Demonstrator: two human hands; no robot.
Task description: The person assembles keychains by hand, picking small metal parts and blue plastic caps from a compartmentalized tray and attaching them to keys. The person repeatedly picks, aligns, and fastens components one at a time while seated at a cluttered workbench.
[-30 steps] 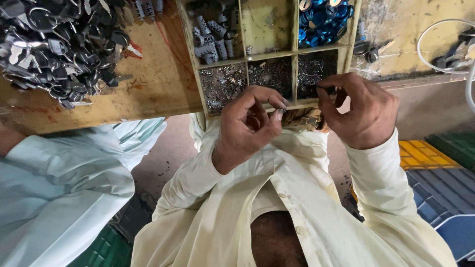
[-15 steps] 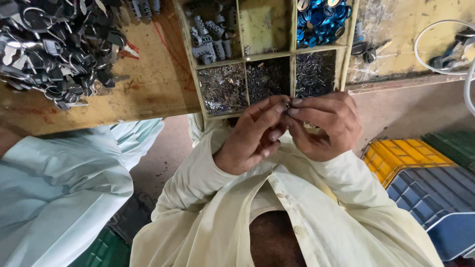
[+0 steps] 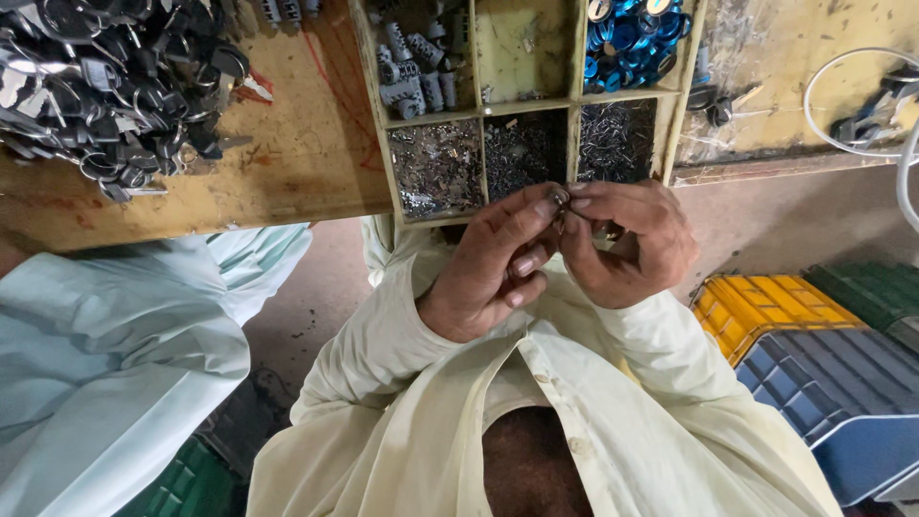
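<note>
My left hand and my right hand meet fingertip to fingertip just below a wooden compartment tray. Between the thumbs and forefingers sits a tiny metal part, pinched from both sides; most of it is hidden by the fingers. The tray's near compartments hold small dark metal pieces, silvery bits and thin pins. Farther compartments hold grey cylinders and blue round caps. Both arms wear cream sleeves.
A heap of dark metal key-like parts lies on the wooden bench at the left. Another person's pale green sleeve is at lower left. Yellow, blue and green plastic crates stand at right. A white cable loops at upper right.
My right hand has come away from the tray's front edge toward my left hand. The fingertips of both hands now pinch together on a small part.
</note>
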